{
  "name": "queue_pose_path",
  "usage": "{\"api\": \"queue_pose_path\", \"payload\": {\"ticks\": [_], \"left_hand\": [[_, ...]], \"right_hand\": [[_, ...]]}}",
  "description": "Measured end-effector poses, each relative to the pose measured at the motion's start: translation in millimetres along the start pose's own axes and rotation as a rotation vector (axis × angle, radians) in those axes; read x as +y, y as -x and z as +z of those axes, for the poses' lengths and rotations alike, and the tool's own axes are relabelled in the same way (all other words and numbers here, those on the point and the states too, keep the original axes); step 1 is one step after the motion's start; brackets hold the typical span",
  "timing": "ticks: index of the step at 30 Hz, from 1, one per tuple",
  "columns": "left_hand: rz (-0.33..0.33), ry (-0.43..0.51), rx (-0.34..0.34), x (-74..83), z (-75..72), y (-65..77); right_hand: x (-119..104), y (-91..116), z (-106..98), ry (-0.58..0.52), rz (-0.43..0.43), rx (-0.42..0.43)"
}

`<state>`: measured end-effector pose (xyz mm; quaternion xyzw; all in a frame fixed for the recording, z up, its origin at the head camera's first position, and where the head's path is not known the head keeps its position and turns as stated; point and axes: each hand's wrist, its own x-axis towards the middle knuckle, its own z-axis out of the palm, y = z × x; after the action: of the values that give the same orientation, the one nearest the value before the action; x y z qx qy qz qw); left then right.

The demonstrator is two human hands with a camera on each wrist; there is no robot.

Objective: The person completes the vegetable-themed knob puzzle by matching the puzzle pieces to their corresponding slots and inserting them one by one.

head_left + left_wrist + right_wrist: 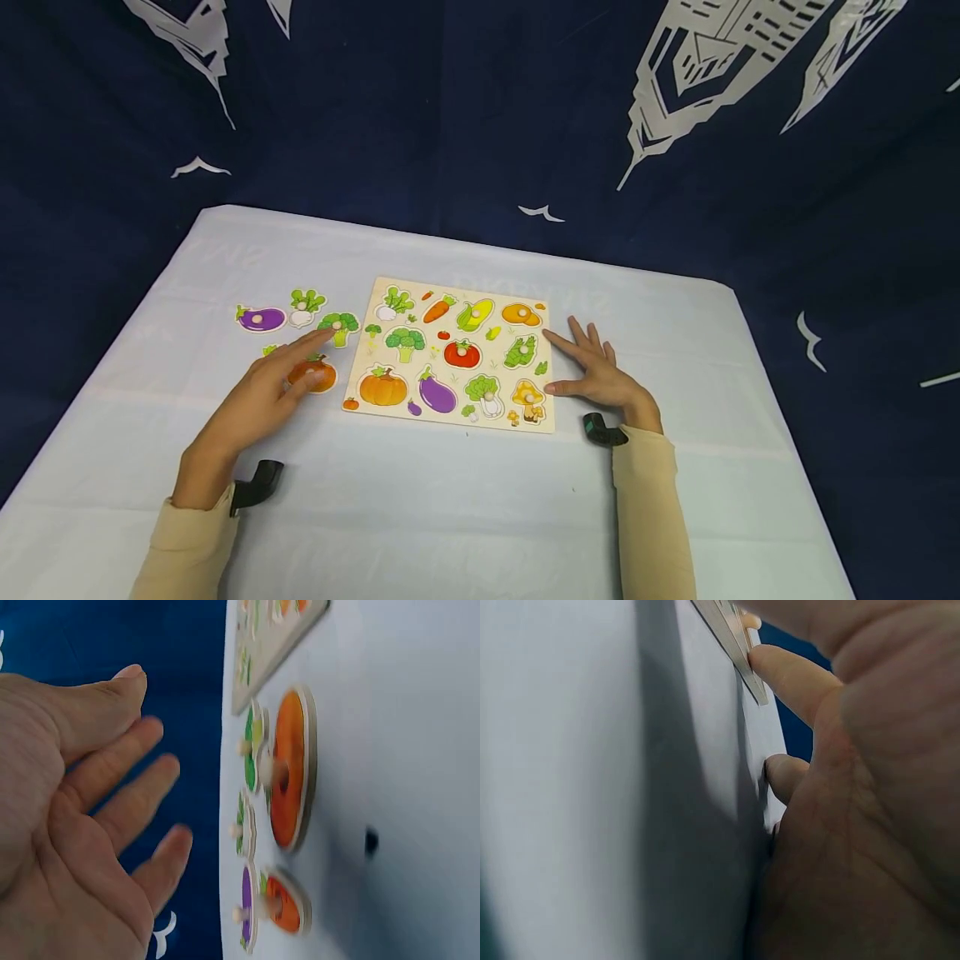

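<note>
My left hand (264, 392) hovers over loose knobbed puzzle pieces left of the wooden vegetable board (480, 340), its fingers extended and holding nothing. Below and beside it lie a pumpkin piece (322, 379), a broccoli piece (341, 323), a turnip piece (302, 317) and an eggplant piece (262, 319). An orange piece with green leaves (285, 902), mostly covered by the hand in the head view, shows in the left wrist view. At the board's right edge, the spread thumb and index finger of my right hand (600, 375) touch the rim.
Knobbed pieces such as the tomato (462, 356), corn (476, 315) and mushroom (528, 398) sit in the board. All lies on a white-covered table (450, 517). Behind hangs a dark blue cloth (420, 125) with white prints. Both wrists wear black devices (258, 483).
</note>
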<state>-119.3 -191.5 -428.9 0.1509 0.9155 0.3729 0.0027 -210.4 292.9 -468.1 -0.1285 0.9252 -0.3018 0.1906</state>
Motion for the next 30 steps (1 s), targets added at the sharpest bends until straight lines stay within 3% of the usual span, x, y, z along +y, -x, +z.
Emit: {"api": "queue_pose_path", "payload": {"ticks": [5, 12, 22, 30], "left_hand": [[0.032, -0.008, -0.014, -7.0, -7.7, 0.2], [0.136, -0.068, -0.052, -21.8, -13.0, -10.1], [0.096, -0.086, -0.226, -30.4, -16.6, -23.3], [0.097, -0.135, -0.239, -30.7, -18.1, -26.0]], "right_hand": [[-0.1, 0.2, -1.8, 0.015, 0.006, 0.005], [0.7, 0.9, -2.9, 0.021, 0.013, 0.004], [-0.3, 1.8, -1.3, 0.023, 0.008, 0.006], [-2.4, 2.6, 0.0, 0.018, 0.018, 0.003]]}}
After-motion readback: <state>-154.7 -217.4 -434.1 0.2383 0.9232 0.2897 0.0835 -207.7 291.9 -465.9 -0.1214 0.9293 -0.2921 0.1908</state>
